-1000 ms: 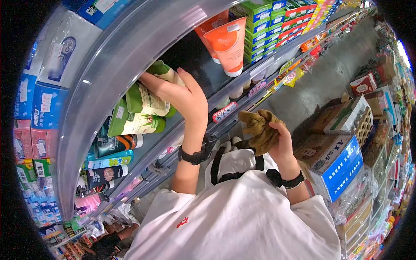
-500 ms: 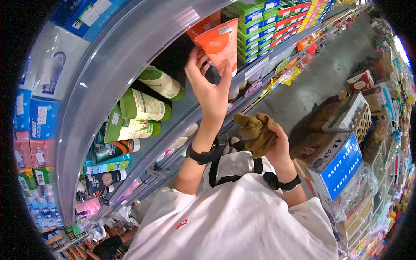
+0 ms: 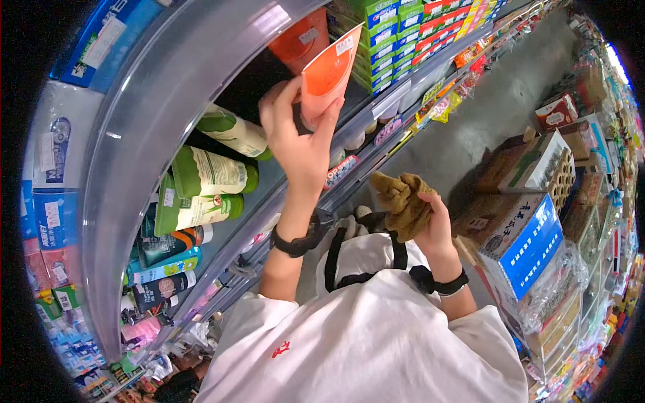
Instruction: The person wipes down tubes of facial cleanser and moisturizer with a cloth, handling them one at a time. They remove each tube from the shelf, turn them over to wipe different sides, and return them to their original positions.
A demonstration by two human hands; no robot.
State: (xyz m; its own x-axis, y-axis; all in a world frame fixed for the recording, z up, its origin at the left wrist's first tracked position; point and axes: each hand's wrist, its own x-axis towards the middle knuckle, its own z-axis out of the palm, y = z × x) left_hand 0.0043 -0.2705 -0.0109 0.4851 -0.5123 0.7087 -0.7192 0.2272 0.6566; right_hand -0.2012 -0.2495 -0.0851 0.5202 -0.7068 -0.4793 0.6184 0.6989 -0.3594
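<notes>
My left hand (image 3: 295, 138) is closed around an orange squeeze tube (image 3: 329, 74), thumb on one side and fingers on the other. The tube tilts with its wide, flat end up, where a small white price label is stuck. Just behind it stands a second orange tube (image 3: 299, 40) on the shelf. Below my left wrist lie several green and cream tubes (image 3: 208, 171). My right hand (image 3: 433, 225) grips a crumpled brown cloth glove (image 3: 403, 205) in front of my body, away from the shelf. My palm and fingers partly hide the held tube's lower end.
A clear curved shelf edge (image 3: 124, 154) runs along the left. Green and red toothpaste boxes (image 3: 396, 40) are stacked beyond the orange tubes. To the right, cardboard cartons, one with a blue panel (image 3: 531, 258), stand beside the grey aisle floor (image 3: 484, 114).
My left hand has shifted slightly left and down, turning the orange tube more edge-on and separating it from the one behind. My right hand still holds the glove, almost unmoved.
</notes>
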